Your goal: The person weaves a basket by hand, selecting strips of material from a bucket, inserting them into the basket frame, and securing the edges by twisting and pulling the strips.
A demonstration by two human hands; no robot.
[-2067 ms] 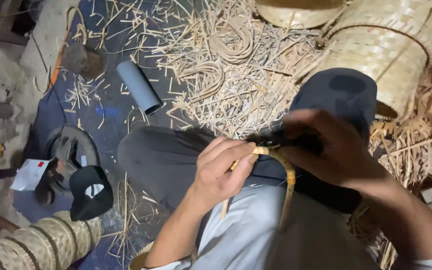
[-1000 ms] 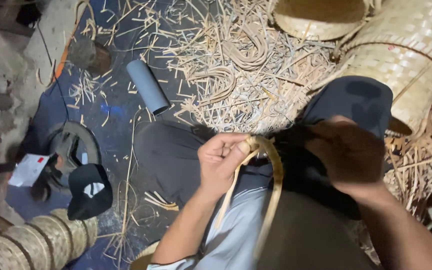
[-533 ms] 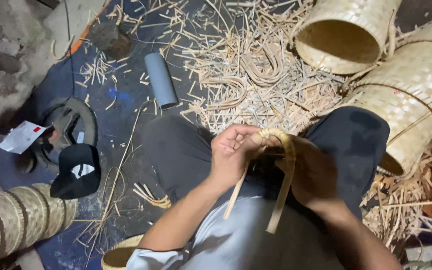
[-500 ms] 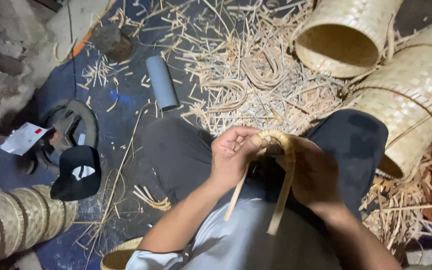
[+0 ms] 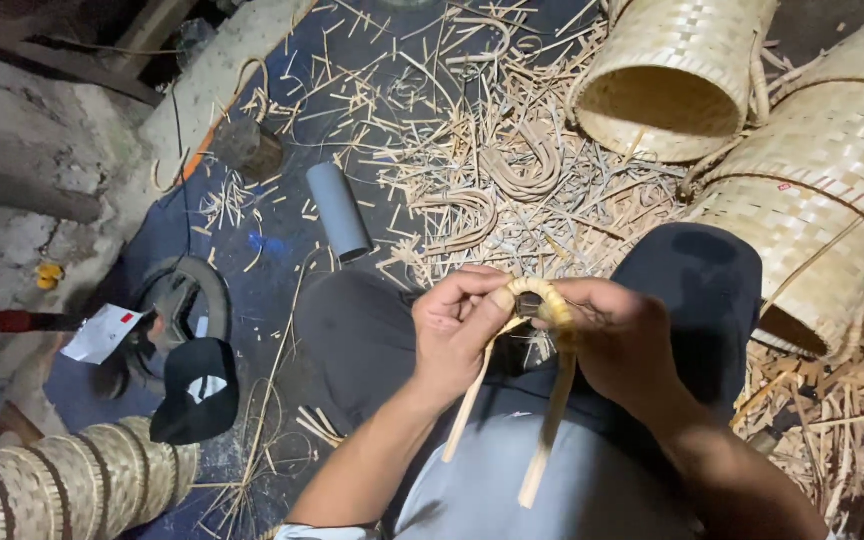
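bamboo strip bent into an arch between my hands over my lap; left hand and right hand each pinch a side, both loose ends hanging toward me.

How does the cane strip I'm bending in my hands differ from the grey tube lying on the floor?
The cane strip is flat, thin and tan; the grey tube is round, thick and grey. The cane strip is bent into an arch with both ends hanging toward the lap, while the grey tube lies straight. The cane strip is pinched by the left hand and right hand; the grey tube rests untouched on the dark floor among cane scraps. Both are long and narrow.
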